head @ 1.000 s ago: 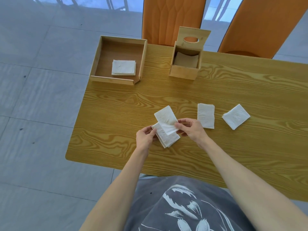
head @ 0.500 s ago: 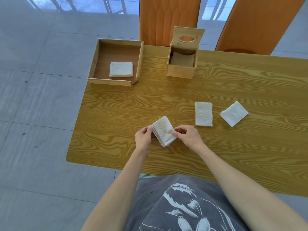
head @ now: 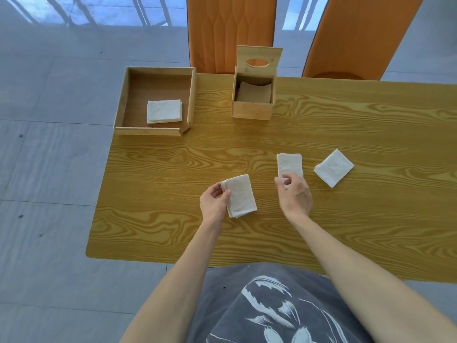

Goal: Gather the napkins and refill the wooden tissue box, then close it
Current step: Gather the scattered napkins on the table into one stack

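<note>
Four lots of white napkins on my wood-grain worktop [head: 346,115]: one small stack [head: 241,196] pinched at its left edge in my left hand [head: 214,203], thumb on top, fingers under; one folded napkin [head: 289,164] just ahead of my right hand [head: 294,194]; one square napkin [head: 333,167] lying corner-on, further right and apart from the folded one; and a neat stack [head: 164,111] inside the shallow wooden tray [head: 118,110] at the far-left corner. My right hand's fingers are curled loosely, tips touching the near end of the folded napkin; can't tell if it's actually gripped.

One wooden tissue box [head: 252,110] stands near the far edge, just right of the tray, approx. centre. Pale bamboo-look wood, squarish, open at top; its lid [head: 259,61], w/ an oval slot, is tipped upright at the back. Inside, a brownish sheet w/ a curved upper edge shows.

Two orange chairs [head: 230,30] stand behind the worktop. Grey tiled floor [head: 49,169] to the left.
</note>
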`<state>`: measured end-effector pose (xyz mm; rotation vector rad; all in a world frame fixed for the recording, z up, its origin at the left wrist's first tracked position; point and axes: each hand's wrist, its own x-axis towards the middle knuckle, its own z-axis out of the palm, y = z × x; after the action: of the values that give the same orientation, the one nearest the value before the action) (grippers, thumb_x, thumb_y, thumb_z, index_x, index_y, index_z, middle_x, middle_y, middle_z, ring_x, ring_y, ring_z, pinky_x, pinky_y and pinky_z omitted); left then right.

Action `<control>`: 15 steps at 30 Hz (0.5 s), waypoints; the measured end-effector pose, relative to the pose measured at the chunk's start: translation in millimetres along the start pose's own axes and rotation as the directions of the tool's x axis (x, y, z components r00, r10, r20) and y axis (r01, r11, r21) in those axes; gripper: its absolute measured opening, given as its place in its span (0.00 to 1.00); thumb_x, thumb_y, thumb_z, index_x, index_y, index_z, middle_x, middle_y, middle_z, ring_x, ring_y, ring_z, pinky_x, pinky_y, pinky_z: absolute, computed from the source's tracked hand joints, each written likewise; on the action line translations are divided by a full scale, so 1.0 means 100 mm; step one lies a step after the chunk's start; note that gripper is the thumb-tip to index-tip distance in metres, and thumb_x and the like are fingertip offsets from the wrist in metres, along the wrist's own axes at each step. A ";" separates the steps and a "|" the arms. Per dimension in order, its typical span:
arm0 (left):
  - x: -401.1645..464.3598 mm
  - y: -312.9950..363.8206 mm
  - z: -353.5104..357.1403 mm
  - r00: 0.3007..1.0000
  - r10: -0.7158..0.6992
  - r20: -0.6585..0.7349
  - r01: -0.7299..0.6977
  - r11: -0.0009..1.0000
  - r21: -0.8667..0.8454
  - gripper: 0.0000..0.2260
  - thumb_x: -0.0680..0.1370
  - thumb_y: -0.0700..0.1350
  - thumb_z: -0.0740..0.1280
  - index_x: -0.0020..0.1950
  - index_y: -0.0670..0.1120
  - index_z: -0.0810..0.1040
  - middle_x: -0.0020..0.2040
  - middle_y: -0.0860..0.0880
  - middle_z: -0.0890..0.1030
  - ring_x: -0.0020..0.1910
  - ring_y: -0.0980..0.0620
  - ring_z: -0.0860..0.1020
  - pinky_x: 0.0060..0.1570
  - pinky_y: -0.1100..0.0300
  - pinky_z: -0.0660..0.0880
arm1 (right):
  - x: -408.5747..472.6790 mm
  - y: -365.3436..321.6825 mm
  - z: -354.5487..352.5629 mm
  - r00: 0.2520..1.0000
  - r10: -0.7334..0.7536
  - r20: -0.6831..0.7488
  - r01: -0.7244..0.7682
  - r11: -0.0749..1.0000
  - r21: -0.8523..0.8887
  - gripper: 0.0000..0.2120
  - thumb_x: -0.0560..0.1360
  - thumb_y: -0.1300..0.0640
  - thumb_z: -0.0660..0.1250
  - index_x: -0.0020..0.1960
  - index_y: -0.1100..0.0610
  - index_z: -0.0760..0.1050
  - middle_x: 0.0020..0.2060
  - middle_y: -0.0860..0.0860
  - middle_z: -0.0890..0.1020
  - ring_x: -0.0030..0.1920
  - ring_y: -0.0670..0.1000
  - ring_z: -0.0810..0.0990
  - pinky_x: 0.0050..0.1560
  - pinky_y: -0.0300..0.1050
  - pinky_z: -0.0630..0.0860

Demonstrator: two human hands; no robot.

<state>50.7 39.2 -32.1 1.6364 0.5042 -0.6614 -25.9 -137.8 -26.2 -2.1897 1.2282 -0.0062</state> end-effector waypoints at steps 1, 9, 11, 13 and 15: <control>0.01 0.03 0.04 1.000 0.008 0.012 -0.008 1.000 0.008 0.14 0.75 0.36 0.71 0.60 0.42 0.80 0.55 0.45 0.83 0.55 0.50 0.82 0.52 0.61 0.77 | 0.05 0.00 -0.04 0.998 0.056 -0.031 -0.056 0.998 -0.007 0.17 0.79 0.46 0.63 0.63 0.55 0.76 0.57 0.53 0.79 0.50 0.55 0.81 0.44 0.45 0.70; 0.06 0.13 0.29 0.997 -0.038 0.071 0.037 0.999 0.006 0.10 0.78 0.37 0.69 0.58 0.45 0.78 0.46 0.48 0.84 0.44 0.53 0.82 0.41 0.64 0.77 | 0.28 0.04 -0.15 0.956 0.287 -0.051 -0.291 0.953 -0.082 0.25 0.78 0.43 0.66 0.67 0.59 0.70 0.64 0.59 0.73 0.56 0.61 0.79 0.47 0.51 0.71; 0.06 0.13 0.31 0.997 -0.053 0.060 0.052 0.999 0.005 0.10 0.78 0.38 0.68 0.59 0.46 0.78 0.44 0.48 0.84 0.42 0.55 0.82 0.38 0.65 0.76 | 0.29 0.03 -0.14 0.955 0.292 -0.050 -0.296 0.949 -0.110 0.24 0.77 0.44 0.68 0.66 0.59 0.70 0.63 0.59 0.72 0.56 0.60 0.79 0.44 0.50 0.70; 0.07 0.12 0.33 0.997 -0.059 0.058 0.059 0.998 0.005 0.11 0.78 0.39 0.69 0.60 0.46 0.78 0.46 0.47 0.84 0.44 0.52 0.83 0.42 0.60 0.79 | 0.30 0.03 -0.14 0.956 0.291 -0.042 -0.294 0.947 -0.128 0.24 0.76 0.45 0.69 0.65 0.58 0.71 0.63 0.59 0.73 0.56 0.60 0.79 0.44 0.50 0.70; 0.08 0.12 0.33 0.996 -0.070 0.063 0.070 0.998 0.004 0.12 0.77 0.40 0.71 0.60 0.46 0.78 0.48 0.47 0.85 0.48 0.49 0.84 0.49 0.53 0.81 | 0.33 0.03 -0.14 0.955 0.296 -0.031 -0.298 0.947 -0.120 0.23 0.76 0.46 0.69 0.64 0.58 0.71 0.62 0.59 0.73 0.59 0.59 0.77 0.46 0.50 0.72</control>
<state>59.5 4.1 -32.0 1.6002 0.5166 -0.7635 -13.5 -171.0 -25.5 -2.0863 1.5929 0.1855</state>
